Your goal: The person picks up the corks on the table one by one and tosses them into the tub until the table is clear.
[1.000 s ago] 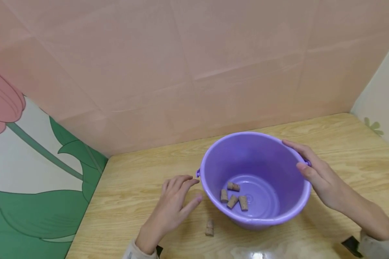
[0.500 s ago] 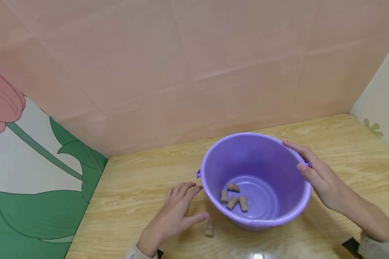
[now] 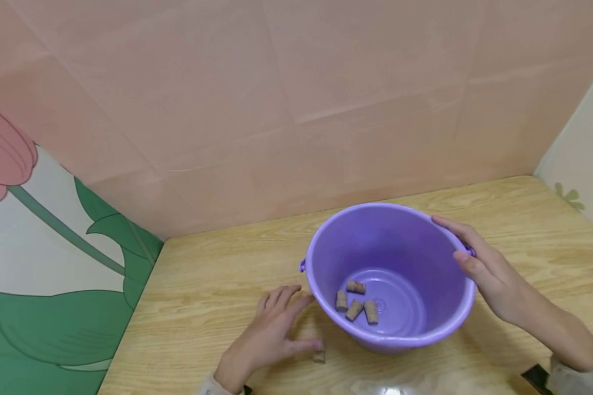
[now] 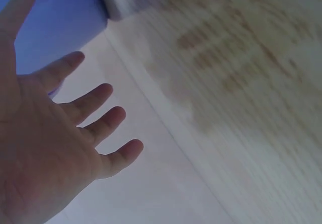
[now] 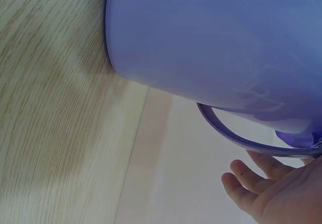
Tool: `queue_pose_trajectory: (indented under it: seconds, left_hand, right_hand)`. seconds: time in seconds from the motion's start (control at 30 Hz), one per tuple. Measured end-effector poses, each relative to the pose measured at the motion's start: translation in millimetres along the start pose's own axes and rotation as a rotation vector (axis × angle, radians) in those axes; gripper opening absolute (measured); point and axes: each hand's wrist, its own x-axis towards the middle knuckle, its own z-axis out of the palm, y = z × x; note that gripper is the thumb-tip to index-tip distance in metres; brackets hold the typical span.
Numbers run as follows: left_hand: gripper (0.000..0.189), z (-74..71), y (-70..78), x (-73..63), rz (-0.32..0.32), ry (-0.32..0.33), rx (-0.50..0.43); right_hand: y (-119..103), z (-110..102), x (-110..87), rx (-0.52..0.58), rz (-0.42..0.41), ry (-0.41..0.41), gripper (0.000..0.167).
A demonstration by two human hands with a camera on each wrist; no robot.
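A purple bucket point(image 3: 390, 241) stands on the wooden table, its mouth tilted towards me. Several corks point(image 3: 371, 312) lie on its floor, at the near left. One more cork point(image 3: 319, 356) is on the table just left of the bucket, partly covered by my left thumb. My left hand point(image 3: 272, 332) is over the table with fingers spread; the left wrist view shows a bare palm. With my right hand point(image 3: 494, 274) I hold the bucket's right rim, thumb over the edge. In the right wrist view, the lower fingers point(image 5: 241, 176) hang loose beside the bucket's handle point(image 5: 236, 139).
The table point(image 3: 202, 280) runs back to a pink-covered wall point(image 3: 227, 109). A flower-patterned panel point(image 3: 54, 263) borders it on the left, and a pale wall point(image 3: 585, 148) on the right.
My left hand has moved down and right, bringing its thumb from above the loose cork onto or over it. The bucket and my right hand stay nearly still.
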Motion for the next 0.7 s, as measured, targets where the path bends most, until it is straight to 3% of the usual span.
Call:
queue_pose_trajectory:
  seconds: [0.37,0.7]
  left_hand:
    - [0.084,5.6,2.6,-5.3,-0.020,-0.131,0.044]
    - [0.072,13.3,3.0,-6.0,0.026,-0.094,0.097]
  right_hand:
    - [1.2,-0.2,-0.5,0.002,0.001,-0.001,0.052]
    - [0.0,-0.6,-0.7,0.008,0.013,-0.010,0.053]
